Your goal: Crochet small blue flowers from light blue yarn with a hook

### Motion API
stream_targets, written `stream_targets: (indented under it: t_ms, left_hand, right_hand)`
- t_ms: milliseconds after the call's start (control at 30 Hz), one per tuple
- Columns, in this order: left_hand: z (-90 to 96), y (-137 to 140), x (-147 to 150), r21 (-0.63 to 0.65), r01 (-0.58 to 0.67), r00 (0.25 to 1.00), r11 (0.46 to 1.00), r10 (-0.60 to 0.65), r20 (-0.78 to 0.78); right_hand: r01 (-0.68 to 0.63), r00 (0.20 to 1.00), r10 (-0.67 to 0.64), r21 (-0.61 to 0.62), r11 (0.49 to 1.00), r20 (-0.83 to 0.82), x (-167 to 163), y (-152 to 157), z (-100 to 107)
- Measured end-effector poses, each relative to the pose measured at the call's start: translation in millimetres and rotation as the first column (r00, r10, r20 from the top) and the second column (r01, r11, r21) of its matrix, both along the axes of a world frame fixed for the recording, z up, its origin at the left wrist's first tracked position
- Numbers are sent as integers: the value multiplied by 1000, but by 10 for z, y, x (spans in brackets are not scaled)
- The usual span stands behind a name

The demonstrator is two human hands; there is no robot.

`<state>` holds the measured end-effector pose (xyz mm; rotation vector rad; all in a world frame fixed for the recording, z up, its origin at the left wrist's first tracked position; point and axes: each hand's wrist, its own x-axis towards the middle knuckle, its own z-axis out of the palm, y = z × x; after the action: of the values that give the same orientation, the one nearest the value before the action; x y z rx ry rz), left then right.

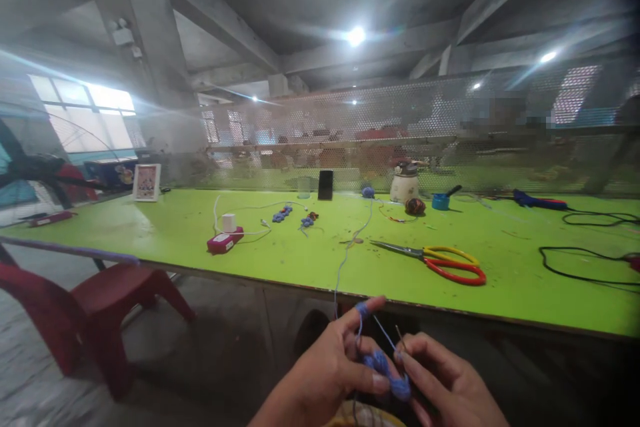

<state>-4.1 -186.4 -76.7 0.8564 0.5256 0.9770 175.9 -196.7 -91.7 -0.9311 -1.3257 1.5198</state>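
Observation:
In front of the table edge, my left hand pinches a small piece of blue crochet work between thumb and fingers. Blue yarn wraps around its raised index finger and runs back over the table to a blue yarn ball. My right hand is closed on a thin crochet hook, whose tip points up beside the work. A strand stretches from the left index finger to the hook. Part of the hook is hidden by the right fingers.
On the green table lie large scissors with red and yellow handles, small crocheted pieces, a dark yarn ball, a pink power strip, a phone and a jug. A red chair stands at left.

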Motion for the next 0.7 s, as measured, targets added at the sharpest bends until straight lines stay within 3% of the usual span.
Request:
stream_targets:
  t_ms: [133,333,533,700]
  left_hand:
    - [129,-21,-10,25,21,1000,999,-21,-20]
    - [300,16,-70,33,58,998,998,-58,-2]
    - [320,28,-87,60,71,997,996,-70,-9]
    - [346,36,-75,80,52,998,995,-50,-26]
  right_hand:
    - [47,997,-54,128,991,51,5,-20,149]
    - [-70,997,76,162,984,-32,126,61,294]
    - [-132,991,119,248,960,69,218,106,434]
    - [-151,987,129,253,956,99,226,154,461]
